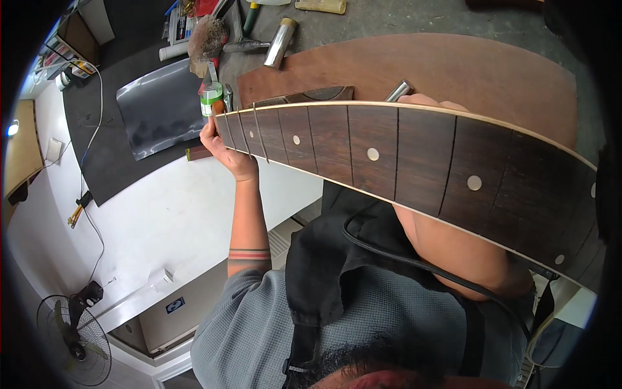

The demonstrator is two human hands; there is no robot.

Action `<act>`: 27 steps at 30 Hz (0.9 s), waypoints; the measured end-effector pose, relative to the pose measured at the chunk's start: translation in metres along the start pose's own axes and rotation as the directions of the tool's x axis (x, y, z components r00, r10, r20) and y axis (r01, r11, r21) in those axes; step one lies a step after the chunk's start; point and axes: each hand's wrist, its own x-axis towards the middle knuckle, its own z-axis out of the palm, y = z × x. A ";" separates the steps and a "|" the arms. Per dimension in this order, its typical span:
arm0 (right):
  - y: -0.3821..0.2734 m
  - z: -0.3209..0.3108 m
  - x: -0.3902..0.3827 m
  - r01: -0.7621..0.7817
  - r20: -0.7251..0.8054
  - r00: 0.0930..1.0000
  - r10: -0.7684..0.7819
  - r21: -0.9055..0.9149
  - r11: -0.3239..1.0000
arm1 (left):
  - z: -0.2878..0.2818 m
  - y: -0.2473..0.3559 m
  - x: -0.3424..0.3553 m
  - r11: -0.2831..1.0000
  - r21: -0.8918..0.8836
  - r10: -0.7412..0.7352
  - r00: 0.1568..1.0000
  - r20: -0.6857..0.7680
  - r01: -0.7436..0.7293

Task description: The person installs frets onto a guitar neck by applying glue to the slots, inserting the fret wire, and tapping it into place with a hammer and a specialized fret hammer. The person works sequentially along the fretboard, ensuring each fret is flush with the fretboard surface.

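A long guitar neck with a dark wooden fretboard (421,155), pale edge binding and round white inlays stretches across in front of me. Several slots cross it; three fret wires (260,133) lie across its narrow left end and stick out past the edges. My left hand (225,148) is closed around that narrow end. Behind the neck's far edge, only the curled fingers of my right hand (431,101) show; its forearm passes beneath the neck. A shiny metal cylinder (400,91) pokes out beside those fingers. Whether they grip it is hidden.
Beyond the neck lies a brown board (479,71). At the back left are a metal cylinder with a brass-coloured end (280,43), a dark hammer (246,46), a steel wool wad (208,37) and a green-labelled jar (210,97). A dark glossy sheet (162,107) lies left.
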 end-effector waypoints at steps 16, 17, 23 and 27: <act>0.000 0.001 -0.011 0.000 0.076 0.997 0.005 -0.072 0.997 | -0.015 0.058 0.061 0.997 0.073 -0.027 1.000 0.009 0.026; -0.003 0.001 -0.014 -0.008 0.099 0.995 0.017 -0.087 0.996 | -0.019 0.072 0.082 1.000 0.004 -0.021 0.997 0.079 0.021; -0.016 -0.004 -0.027 -0.051 0.142 0.987 0.077 -0.184 0.982 | 0.051 0.130 0.196 0.929 -0.263 -0.064 0.813 0.579 0.260; -0.024 -0.002 -0.039 -0.089 0.017 0.995 0.100 -0.340 0.936 | 0.105 0.110 0.233 0.941 -0.226 0.038 0.585 0.810 0.251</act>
